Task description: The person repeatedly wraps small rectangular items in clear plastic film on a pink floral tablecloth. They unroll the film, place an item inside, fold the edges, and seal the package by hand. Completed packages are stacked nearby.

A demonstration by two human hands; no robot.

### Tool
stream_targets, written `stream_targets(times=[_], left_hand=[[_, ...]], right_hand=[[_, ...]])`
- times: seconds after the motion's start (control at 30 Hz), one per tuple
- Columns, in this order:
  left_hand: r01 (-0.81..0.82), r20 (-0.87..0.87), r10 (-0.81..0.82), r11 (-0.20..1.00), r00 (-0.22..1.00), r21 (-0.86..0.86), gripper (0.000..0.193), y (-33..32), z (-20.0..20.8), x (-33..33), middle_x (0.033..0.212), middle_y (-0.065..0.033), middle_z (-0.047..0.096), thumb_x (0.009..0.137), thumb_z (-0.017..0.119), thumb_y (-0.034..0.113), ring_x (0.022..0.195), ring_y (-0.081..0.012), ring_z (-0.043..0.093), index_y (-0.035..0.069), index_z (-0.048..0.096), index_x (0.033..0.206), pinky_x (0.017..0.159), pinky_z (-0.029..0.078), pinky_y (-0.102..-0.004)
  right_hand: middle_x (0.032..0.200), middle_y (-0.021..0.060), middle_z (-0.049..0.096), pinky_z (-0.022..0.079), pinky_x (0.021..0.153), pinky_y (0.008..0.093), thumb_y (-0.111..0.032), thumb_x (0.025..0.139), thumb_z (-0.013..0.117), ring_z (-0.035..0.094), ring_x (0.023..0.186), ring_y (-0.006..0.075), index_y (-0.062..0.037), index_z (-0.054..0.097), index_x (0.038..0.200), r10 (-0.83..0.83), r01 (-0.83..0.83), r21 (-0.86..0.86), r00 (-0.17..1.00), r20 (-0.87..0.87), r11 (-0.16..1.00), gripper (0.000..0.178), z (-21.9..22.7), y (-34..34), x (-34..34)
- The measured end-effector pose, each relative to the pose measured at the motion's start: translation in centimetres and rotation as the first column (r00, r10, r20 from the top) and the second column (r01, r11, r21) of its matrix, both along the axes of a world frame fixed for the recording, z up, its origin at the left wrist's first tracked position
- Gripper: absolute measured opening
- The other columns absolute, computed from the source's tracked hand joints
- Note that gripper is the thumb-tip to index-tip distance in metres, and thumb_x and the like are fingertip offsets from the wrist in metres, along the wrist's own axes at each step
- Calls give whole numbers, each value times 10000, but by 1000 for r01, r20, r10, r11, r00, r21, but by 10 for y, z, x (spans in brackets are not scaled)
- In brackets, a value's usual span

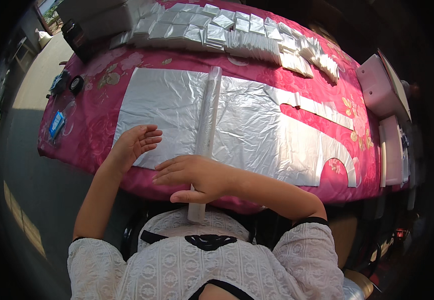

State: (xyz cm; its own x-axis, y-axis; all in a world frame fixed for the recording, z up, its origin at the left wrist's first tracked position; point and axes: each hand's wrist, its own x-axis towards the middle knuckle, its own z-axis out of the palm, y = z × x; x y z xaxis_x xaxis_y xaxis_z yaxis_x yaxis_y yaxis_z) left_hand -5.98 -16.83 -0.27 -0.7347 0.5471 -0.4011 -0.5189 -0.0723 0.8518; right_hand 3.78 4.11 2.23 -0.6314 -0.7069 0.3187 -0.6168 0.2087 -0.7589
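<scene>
A thin silvery-white plastic sheet (pixel 249 125) lies spread on the table, with rounded cut-outs and long strap-like ends toward the right. Across it runs a long translucent bar (pixel 208 110), which could be a ruler or tube; its near end sticks out past the table edge. My right hand (pixel 192 175) reaches leftward over the bar's near part, fingers stretched out and thumb apart; whether it touches the bar I cannot tell. At the sheet's left edge, my left hand (pixel 138 142) is raised with loosely bent fingers and nothing visible in them.
Many folded silvery packets (pixel 217 32) are stacked in rows along the far side of the pink floral tablecloth (pixel 97 110). A black container (pixel 76 40), a round black object (pixel 76 84) and a blue packet (pixel 57 124) sit at left. White boxes (pixel 377 82) stand at right.
</scene>
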Motion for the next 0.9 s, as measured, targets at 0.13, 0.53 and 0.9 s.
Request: stream_targets(times=[0.13,0.53,0.9], left_hand=[[-65,-20,63,987,998,-144,343,-63,-5,44,1114,-128,577,920,433,194,963,-175,589,-30,475,1176,820,479,-283],[-258,-361,145,923,921,-286,370,-92,-23,108,1122,-134,551,844,552,41,987,-176,562,-30,466,1197,842,460,-280],[-357,-494,-73,600,867,-716,741,-84,-15,93,1091,-181,555,652,738,132,956,-271,573,-17,378,1282,818,459,-350]], right_hand=[[1167,134,563,376,960,416,-262,848,558,494,1124,318,-41,559,1145,-274,283,59,954,-122,957,370,-8,37,-18],[1319,124,443,197,1071,460,-450,851,476,301,1295,314,-90,503,1235,-46,233,363,889,-456,902,527,-61,-58,-135],[1294,256,392,198,1069,437,-116,705,567,340,1253,368,37,404,1238,-777,811,-37,544,-318,583,578,-68,-173,-169]])
